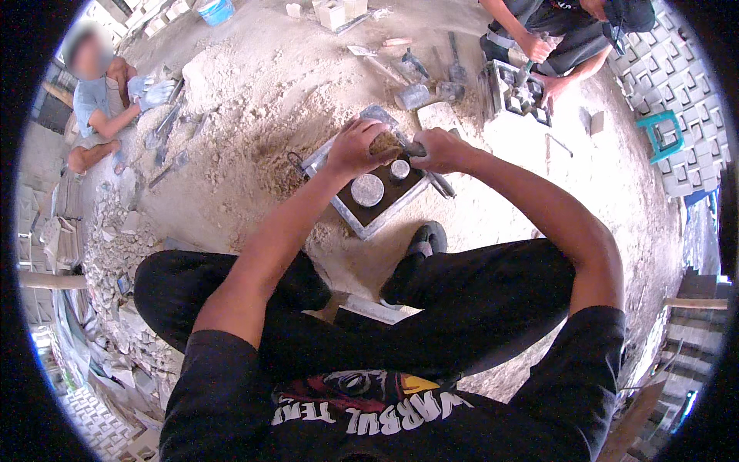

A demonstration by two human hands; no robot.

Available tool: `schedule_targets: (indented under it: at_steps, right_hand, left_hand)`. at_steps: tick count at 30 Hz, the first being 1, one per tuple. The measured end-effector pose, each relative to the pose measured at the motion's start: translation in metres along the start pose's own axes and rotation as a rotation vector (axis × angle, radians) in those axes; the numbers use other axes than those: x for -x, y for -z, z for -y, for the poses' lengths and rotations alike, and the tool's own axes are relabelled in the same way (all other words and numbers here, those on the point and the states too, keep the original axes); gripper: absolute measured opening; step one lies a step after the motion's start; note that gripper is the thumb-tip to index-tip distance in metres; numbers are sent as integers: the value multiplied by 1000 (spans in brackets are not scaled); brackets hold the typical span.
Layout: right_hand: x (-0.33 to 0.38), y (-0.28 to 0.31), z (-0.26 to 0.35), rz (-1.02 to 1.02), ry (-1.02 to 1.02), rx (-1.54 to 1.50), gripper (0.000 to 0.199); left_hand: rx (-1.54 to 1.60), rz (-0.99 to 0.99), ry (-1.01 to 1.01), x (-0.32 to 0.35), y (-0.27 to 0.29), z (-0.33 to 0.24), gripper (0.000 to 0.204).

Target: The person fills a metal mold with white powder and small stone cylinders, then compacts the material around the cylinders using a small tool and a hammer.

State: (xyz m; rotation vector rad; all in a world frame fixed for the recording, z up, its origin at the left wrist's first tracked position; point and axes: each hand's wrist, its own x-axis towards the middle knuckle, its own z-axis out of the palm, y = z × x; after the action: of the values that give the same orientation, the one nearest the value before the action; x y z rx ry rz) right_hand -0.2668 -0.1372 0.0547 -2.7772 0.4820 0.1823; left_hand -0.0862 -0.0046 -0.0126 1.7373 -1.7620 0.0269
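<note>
On the sandy floor, a frame lies beneath hands gripping a brown lump and grey object.

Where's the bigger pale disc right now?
In the head view, near the centre, the bigger pale disc sits within the square frame, below and left of the smaller disc.

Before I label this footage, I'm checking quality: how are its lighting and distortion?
Head view: glare bleaches the floor at right; stacked blocks curve toward the black fisheye rim; the left hand and right hand look clear over the square frame; a blur covers the co-worker's head.
</note>
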Motion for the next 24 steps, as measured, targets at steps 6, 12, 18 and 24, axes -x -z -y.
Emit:
schedule_targets:
  at_steps: [6,12,18,24]
  right_hand:
    - [2,-27,3,122,-24,-146,41]
    - [-1,-37,1,97,-47,-156,42]
    - [-3,-34,2,100,-57,-122,36]
    - [-1,-33,-7,24,-53,-77,42]
  left_hand:
    - [146,-42,-99,20,-25,4,34]
    - [115,-53,-93,25,-28,7,34]
    - [190,-63,-60,18,-18,6,37]
    - [158,-9,123,16,-6,2,42]
